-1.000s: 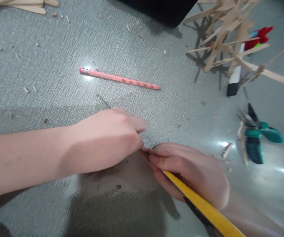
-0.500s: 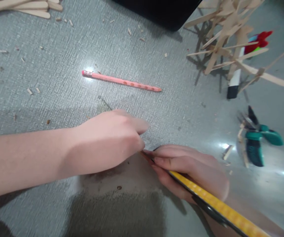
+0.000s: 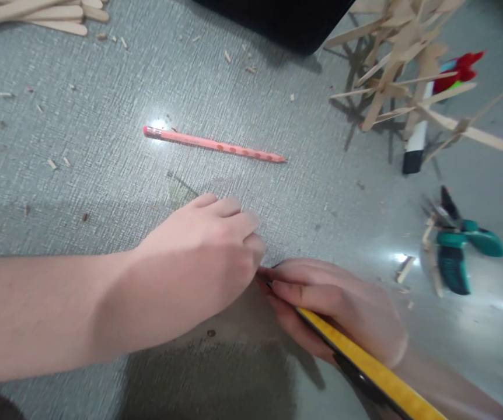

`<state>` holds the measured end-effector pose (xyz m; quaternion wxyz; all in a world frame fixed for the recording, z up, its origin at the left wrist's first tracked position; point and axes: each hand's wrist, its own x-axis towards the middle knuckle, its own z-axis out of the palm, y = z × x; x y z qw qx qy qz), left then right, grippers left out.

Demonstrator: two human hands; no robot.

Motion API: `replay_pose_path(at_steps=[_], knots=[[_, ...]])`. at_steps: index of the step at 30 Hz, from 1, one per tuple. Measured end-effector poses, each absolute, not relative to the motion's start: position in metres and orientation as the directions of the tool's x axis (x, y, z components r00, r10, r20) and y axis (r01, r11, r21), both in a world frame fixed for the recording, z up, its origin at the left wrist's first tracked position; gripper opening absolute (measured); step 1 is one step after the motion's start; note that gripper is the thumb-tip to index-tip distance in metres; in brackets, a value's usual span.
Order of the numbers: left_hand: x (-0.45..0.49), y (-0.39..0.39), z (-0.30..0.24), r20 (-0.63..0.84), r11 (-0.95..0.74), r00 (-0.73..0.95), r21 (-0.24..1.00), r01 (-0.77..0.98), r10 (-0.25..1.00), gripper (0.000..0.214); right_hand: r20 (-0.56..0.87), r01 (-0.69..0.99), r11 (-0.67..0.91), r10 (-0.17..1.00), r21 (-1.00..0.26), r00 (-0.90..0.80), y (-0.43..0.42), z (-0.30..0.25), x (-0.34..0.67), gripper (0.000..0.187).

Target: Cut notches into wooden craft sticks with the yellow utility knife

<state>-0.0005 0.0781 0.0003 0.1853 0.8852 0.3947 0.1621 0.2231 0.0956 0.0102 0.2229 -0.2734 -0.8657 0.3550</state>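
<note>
My left hand (image 3: 203,262) reaches in from the left, fingers curled closed above the table; whatever they pinch is hidden. Just beside its fingertips, my right hand (image 3: 334,303) grips the narrow front part of a long yellow-and-black tool (image 3: 365,356). The tool runs back past the wrist to the bottom edge; its exact kind does not show. A thin brownish tip (image 3: 262,273) shows in the small gap between both hands. A pink pencil (image 3: 216,144) with an eraser lies on the table beyond my left hand.
Green-handled pliers (image 3: 453,251) lie at the right beside wood scraps (image 3: 404,269). A structure of craft sticks (image 3: 391,76) stands over a white marker (image 3: 415,140) at the top right. A black object (image 3: 282,23) and loose craft sticks (image 3: 59,14) are at the top.
My left hand has turned slightly, showing more of its curled fingers, and its forearm sits lower. The yellow-and-black tool has tilted slightly, its rear shifting left; my right hand stays almost in place.
</note>
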Motion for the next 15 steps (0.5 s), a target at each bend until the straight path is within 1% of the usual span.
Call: replay_pose_path(at_steps=[3, 6, 8, 10, 12, 14, 15], knots=[[-0.001, 0.079, -0.001, 0.140, -0.624, 0.649, 0.483, 0.615, 0.748, 0.018, 0.207, 0.276, 0.641, 0.572, -0.716, -0.794, 0.095, 0.007, 0.229, 0.032], [-0.004, 0.084, -0.004, 0.137, -0.631, 0.673, 0.522, 0.574, 0.727, 0.016, 0.248, 0.230, 0.620, 0.586, -0.750, -0.772, 0.097, 0.003, 0.231, 0.030], [-0.007, 0.088, -0.005, 0.165, -0.663, 0.704, 0.535, 0.524, 0.690, 0.015, 0.256, 0.210, 0.585, 0.612, -0.783, -0.748, 0.097, 0.000, 0.231, 0.032], [-0.009, 0.089, -0.005, 0.226, -0.717, 0.726, 0.499, 0.486, 0.649, 0.022, 0.263, 0.175, 0.549, 0.626, -0.817, -0.734, 0.096, -0.003, 0.233, 0.035], [-0.010, 0.088, -0.002, 0.281, -0.744, 0.707, 0.427, 0.514, 0.649, 0.030, 0.284, 0.134, 0.515, 0.650, -0.847, -0.705, 0.094, -0.003, 0.236, 0.040], [-0.009, 0.081, 0.001, 0.308, -0.722, 0.656, 0.365, 0.588, 0.689, 0.034, 0.264, 0.173, 0.460, 0.734, -0.871, -0.626, 0.090, 0.000, 0.240, 0.041], [-0.007, 0.076, 0.003, 0.317, -0.705, 0.630, 0.346, 0.619, 0.709, 0.033, 0.222, 0.229, 0.411, 0.793, -0.882, -0.568, 0.087, 0.002, 0.242, 0.040]])
